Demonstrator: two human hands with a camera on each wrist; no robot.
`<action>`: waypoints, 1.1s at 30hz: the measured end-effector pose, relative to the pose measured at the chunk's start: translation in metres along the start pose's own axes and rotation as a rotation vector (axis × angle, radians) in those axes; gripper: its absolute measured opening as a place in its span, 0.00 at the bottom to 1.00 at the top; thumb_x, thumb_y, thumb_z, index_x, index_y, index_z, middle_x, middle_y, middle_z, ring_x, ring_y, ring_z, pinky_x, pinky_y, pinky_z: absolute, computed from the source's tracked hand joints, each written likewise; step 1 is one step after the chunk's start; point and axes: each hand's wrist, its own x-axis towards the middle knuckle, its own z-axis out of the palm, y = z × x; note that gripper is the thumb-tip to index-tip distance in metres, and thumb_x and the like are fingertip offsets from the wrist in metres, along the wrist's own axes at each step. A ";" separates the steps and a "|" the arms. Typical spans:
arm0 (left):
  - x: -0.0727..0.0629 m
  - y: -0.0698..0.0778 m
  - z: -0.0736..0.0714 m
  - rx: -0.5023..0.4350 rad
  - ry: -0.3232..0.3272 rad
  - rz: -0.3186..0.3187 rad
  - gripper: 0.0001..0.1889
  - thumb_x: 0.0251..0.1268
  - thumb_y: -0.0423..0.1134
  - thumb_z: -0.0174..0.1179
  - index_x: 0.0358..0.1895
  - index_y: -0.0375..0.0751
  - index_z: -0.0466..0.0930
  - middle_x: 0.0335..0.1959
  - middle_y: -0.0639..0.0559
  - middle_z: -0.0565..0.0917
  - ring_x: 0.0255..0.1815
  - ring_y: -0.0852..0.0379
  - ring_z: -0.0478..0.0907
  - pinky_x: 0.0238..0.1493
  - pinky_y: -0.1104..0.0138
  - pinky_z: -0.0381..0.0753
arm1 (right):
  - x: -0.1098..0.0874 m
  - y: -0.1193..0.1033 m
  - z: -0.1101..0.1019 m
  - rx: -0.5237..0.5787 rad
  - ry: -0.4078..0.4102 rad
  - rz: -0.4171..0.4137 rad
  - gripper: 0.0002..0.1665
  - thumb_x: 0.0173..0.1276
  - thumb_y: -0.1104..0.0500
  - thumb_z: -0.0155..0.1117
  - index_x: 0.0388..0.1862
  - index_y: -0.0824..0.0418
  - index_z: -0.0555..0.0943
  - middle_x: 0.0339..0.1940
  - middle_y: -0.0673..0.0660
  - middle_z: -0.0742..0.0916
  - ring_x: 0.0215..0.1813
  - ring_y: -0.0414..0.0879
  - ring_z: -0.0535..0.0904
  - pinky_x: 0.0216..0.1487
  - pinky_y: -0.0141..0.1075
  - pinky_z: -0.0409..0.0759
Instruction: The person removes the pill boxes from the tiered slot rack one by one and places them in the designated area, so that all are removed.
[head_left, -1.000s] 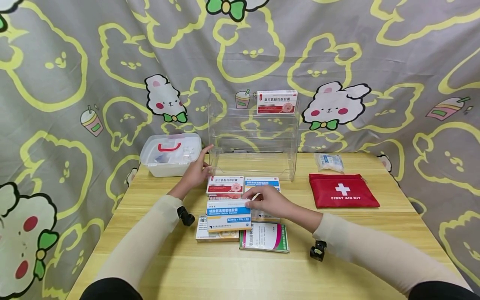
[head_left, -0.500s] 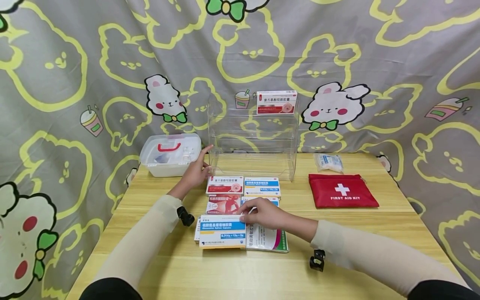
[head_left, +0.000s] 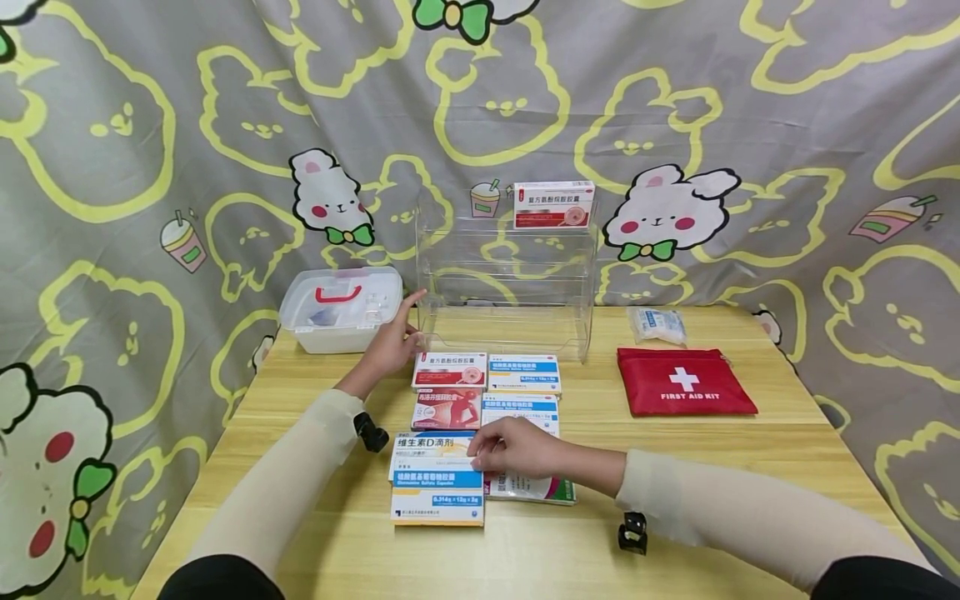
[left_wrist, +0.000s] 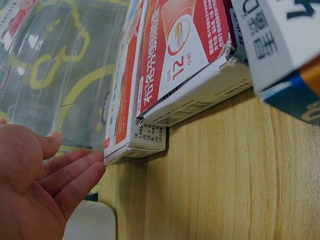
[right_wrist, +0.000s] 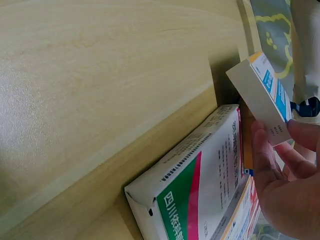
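Observation:
My right hand pinches a blue-and-white medicine box by its right edge. That box is held over the near part of a vitamin D drops box, hiding some of it. In the right wrist view the pinched box is tilted, thumb and fingers on opposite faces. Just right lies a green-and-white medicine box, partly behind the hand. My left hand is at the left side of a clear acrylic rack, fingers extended. Its fingertips come close to a red-and-white medicine box.
A red capsule box and two blue-and-white boxes lie before the rack. Another red-and-white box stands on its top tier. At left is a lidded plastic case; at right, a red first aid pouch and a clear packet.
My right hand has brought the blue-and-white box toward the table's near side and slightly left, uncovering the red capsule box and then the vitamin D box's top. The left hand stays put.

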 end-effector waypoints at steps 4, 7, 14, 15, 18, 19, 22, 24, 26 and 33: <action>0.000 0.001 0.000 -0.004 0.000 0.006 0.44 0.78 0.30 0.56 0.83 0.72 0.43 0.46 0.34 0.86 0.38 0.44 0.87 0.37 0.57 0.88 | -0.001 -0.001 0.004 -0.025 -0.018 -0.013 0.03 0.72 0.58 0.70 0.42 0.54 0.87 0.29 0.48 0.87 0.30 0.38 0.79 0.37 0.30 0.80; -0.001 0.003 -0.001 -0.009 0.000 0.011 0.45 0.77 0.30 0.57 0.83 0.70 0.44 0.46 0.33 0.86 0.39 0.44 0.88 0.37 0.57 0.89 | -0.002 -0.002 0.007 -0.052 -0.025 -0.029 0.02 0.72 0.58 0.71 0.41 0.54 0.87 0.28 0.46 0.86 0.28 0.37 0.78 0.34 0.28 0.79; -0.001 0.003 -0.002 -0.021 -0.002 0.009 0.45 0.77 0.29 0.57 0.83 0.72 0.43 0.46 0.32 0.86 0.39 0.43 0.88 0.37 0.57 0.89 | -0.002 -0.005 0.010 -0.092 -0.021 -0.048 0.07 0.71 0.58 0.71 0.45 0.56 0.85 0.27 0.45 0.85 0.26 0.35 0.76 0.29 0.26 0.75; -0.001 0.003 -0.001 -0.024 -0.002 0.007 0.45 0.77 0.29 0.57 0.83 0.73 0.43 0.46 0.33 0.86 0.39 0.43 0.88 0.37 0.57 0.89 | -0.002 -0.005 0.010 -0.106 -0.018 -0.050 0.06 0.71 0.57 0.71 0.45 0.56 0.85 0.27 0.45 0.85 0.27 0.35 0.76 0.30 0.26 0.76; -0.001 0.002 -0.001 -0.025 -0.003 0.005 0.45 0.77 0.29 0.57 0.83 0.73 0.43 0.46 0.32 0.86 0.39 0.43 0.88 0.37 0.57 0.89 | -0.002 -0.006 0.010 -0.144 -0.007 -0.062 0.03 0.70 0.57 0.72 0.39 0.54 0.86 0.27 0.43 0.85 0.29 0.34 0.77 0.33 0.26 0.79; -0.001 0.002 -0.001 -0.023 -0.004 0.007 0.45 0.77 0.29 0.57 0.83 0.73 0.43 0.46 0.32 0.86 0.40 0.43 0.88 0.37 0.57 0.89 | -0.002 -0.006 0.011 -0.154 -0.003 -0.066 0.03 0.70 0.57 0.73 0.37 0.53 0.86 0.27 0.42 0.84 0.29 0.34 0.77 0.34 0.27 0.80; -0.001 0.002 -0.001 -0.021 -0.005 0.005 0.45 0.78 0.29 0.56 0.83 0.72 0.43 0.46 0.32 0.86 0.40 0.43 0.87 0.38 0.57 0.89 | -0.002 -0.007 0.012 -0.173 0.010 -0.069 0.06 0.69 0.57 0.73 0.32 0.51 0.86 0.25 0.42 0.84 0.29 0.33 0.77 0.33 0.27 0.80; -0.001 0.002 -0.001 -0.020 -0.004 -0.002 0.45 0.78 0.29 0.56 0.83 0.73 0.43 0.46 0.33 0.86 0.40 0.43 0.87 0.38 0.57 0.89 | -0.003 -0.008 0.012 -0.175 0.012 -0.069 0.06 0.69 0.57 0.74 0.31 0.51 0.86 0.24 0.42 0.84 0.29 0.34 0.77 0.32 0.27 0.79; -0.001 0.002 0.000 -0.017 -0.005 -0.008 0.45 0.78 0.29 0.56 0.83 0.74 0.43 0.46 0.33 0.86 0.40 0.44 0.87 0.38 0.57 0.89 | -0.003 -0.010 0.012 -0.177 0.008 -0.066 0.07 0.68 0.57 0.74 0.30 0.51 0.86 0.24 0.43 0.84 0.28 0.34 0.76 0.32 0.27 0.78; -0.001 0.003 -0.001 -0.013 -0.004 0.002 0.45 0.78 0.29 0.56 0.83 0.73 0.42 0.46 0.33 0.86 0.40 0.43 0.87 0.38 0.57 0.89 | -0.004 -0.011 0.013 -0.193 -0.012 -0.070 0.07 0.68 0.56 0.75 0.30 0.50 0.87 0.23 0.43 0.84 0.27 0.34 0.76 0.31 0.26 0.78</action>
